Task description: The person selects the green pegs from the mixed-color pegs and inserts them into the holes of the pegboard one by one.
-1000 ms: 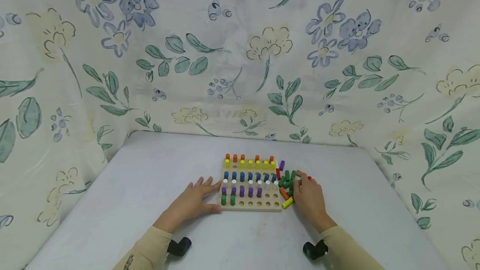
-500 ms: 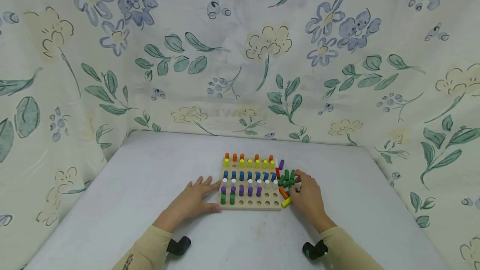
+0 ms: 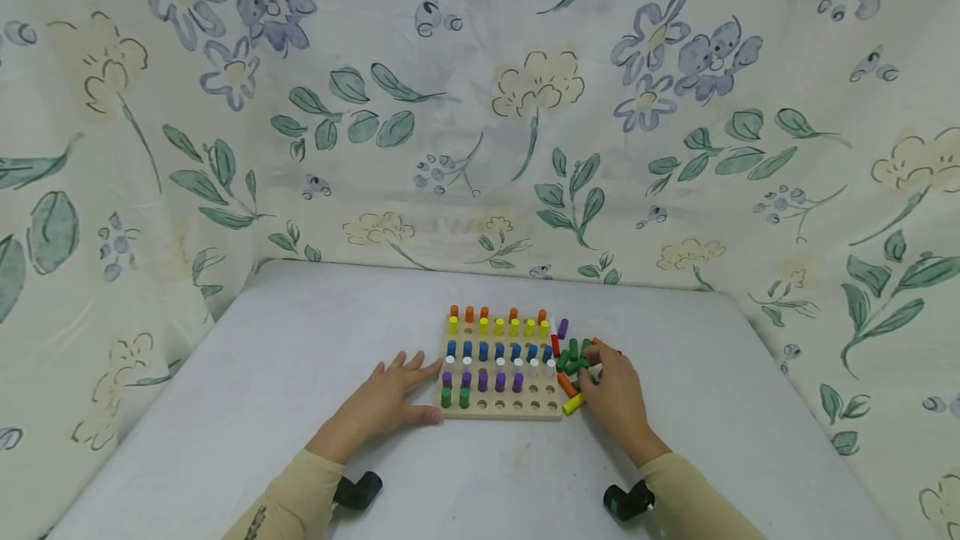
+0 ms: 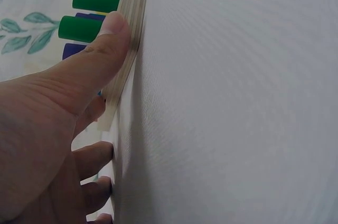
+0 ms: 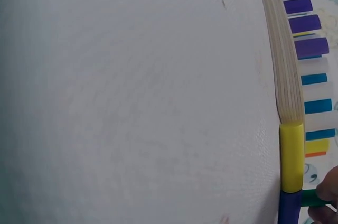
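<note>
A wooden pegboard (image 3: 498, 417) lies on the white table, with rows of orange, yellow, blue, white, purple and green pegs standing in its holes. My left hand (image 3: 390, 398) is spread flat beside it. In the left wrist view its thumb (image 4: 108, 42) rests along the board's edge, near two green pegs (image 4: 79, 27). My right hand (image 3: 617, 394) is over the loose pegs at the board's right side. Its fingertips pinch a green peg (image 5: 313, 198), seen at the corner of the right wrist view. The hand hides some loose pegs.
Several loose green pegs (image 3: 573, 348) lie right of the board, with a purple peg (image 3: 563, 328), a red peg (image 3: 556, 346), an orange peg (image 3: 566, 384) and a yellow peg (image 3: 573, 404). Black wrist devices (image 3: 628, 502) show below both forearms. A floral curtain (image 3: 480, 107) surrounds the table.
My right hand has shifted slightly left and towards me over the loose pegs, and its thumb and fingertips have come to a green peg. The left hand stays at the board.
</note>
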### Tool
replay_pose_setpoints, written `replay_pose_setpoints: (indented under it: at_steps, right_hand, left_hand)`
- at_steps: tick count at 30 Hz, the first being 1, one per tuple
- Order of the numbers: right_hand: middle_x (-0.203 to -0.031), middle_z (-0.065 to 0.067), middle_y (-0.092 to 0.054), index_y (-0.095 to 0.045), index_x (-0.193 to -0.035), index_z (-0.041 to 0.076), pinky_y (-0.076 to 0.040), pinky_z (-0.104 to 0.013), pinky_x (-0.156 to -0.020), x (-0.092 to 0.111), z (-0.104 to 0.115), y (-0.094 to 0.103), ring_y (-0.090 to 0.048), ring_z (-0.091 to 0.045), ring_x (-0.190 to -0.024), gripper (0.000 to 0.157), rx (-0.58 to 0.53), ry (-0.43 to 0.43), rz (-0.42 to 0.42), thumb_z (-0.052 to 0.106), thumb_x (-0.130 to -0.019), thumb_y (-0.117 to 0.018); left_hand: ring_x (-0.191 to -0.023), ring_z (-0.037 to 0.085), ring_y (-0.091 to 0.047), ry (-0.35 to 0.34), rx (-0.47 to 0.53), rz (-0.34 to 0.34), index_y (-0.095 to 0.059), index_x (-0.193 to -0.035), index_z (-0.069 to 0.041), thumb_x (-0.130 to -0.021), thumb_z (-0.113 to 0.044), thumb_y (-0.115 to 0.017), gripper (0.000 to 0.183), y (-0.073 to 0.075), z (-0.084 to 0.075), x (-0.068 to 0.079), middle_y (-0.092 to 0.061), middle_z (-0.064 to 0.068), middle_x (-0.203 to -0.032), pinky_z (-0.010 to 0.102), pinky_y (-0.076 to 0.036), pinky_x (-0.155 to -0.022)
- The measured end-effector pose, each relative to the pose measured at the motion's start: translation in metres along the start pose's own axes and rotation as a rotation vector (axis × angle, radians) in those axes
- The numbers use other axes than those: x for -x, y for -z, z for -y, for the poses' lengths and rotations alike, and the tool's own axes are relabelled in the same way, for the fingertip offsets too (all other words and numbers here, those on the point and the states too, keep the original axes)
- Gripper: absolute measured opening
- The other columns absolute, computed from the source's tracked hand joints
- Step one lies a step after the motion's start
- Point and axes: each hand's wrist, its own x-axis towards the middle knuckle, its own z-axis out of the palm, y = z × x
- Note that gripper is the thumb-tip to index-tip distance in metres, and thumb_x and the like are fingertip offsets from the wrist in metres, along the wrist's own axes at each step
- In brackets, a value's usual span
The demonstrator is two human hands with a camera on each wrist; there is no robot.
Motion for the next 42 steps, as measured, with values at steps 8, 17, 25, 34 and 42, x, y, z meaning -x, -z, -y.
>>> replay_pose_setpoints:
  at_steps: [8,17,25,34,42]
  right_hand:
    - [-0.100,-0.009,-0.068,-0.067,-0.111,0.003,-0.047,-0.034,-0.070,0.0001,0.0023,0.0022,-0.056,-0.021,-0.083,0.020,-0.002,-0.002,0.008,0.010,-0.093,-0.069]
    - [-0.097,-0.008,-0.068,-0.067,-0.108,0.004,-0.047,-0.034,-0.069,0.0012,0.0029,0.0025,-0.055,-0.020,-0.081,0.018,-0.001,0.015,-0.019,0.009,-0.091,-0.071]
    - [-0.096,-0.010,-0.067,-0.067,-0.106,0.003,-0.047,-0.034,-0.067,0.0029,0.0037,0.0040,-0.054,-0.019,-0.079,0.016,-0.013,0.054,-0.056,0.007,-0.091,-0.071]
    - [-0.096,-0.008,-0.068,-0.068,-0.106,0.004,-0.049,-0.034,-0.068,0.0039,0.0045,0.0054,-0.056,-0.019,-0.080,0.017,-0.027,0.073,-0.068,0.010,-0.091,-0.072]
    - [-0.097,-0.006,-0.069,-0.068,-0.107,0.005,-0.052,-0.034,-0.071,0.0057,0.0056,0.0045,-0.057,-0.019,-0.081,0.020,-0.033,0.077,-0.062,0.012,-0.090,-0.075]
  left_hand:
    - [-0.151,0.047,-0.019,0.006,0.003,0.003,-0.050,-0.152,-0.018,-0.081,-0.055,-0.080,0.085,0.0002,-0.0003,-0.0004,-0.036,0.020,-0.160,0.063,-0.011,-0.123]
    - [-0.151,0.046,-0.020,0.003,0.001,-0.005,-0.050,-0.152,-0.019,-0.080,-0.056,-0.080,0.086,-0.0003,0.0001,-0.0004,-0.037,0.020,-0.160,0.062,-0.012,-0.123]
    - [-0.151,0.047,-0.021,-0.002,0.002,-0.008,-0.050,-0.152,-0.018,-0.080,-0.056,-0.080,0.086,-0.0015,0.0017,-0.0012,-0.037,0.020,-0.159,0.063,-0.012,-0.123]
    - [-0.151,0.047,-0.020,0.000,0.008,-0.001,-0.050,-0.152,-0.019,-0.080,-0.056,-0.080,0.087,-0.0016,0.0022,-0.0018,-0.036,0.021,-0.160,0.063,-0.011,-0.122]
    - [-0.151,0.046,-0.020,0.003,0.003,-0.001,-0.050,-0.152,-0.019,-0.080,-0.055,-0.080,0.086,-0.0017,0.0017,-0.0018,-0.037,0.021,-0.160,0.064,-0.011,-0.122]
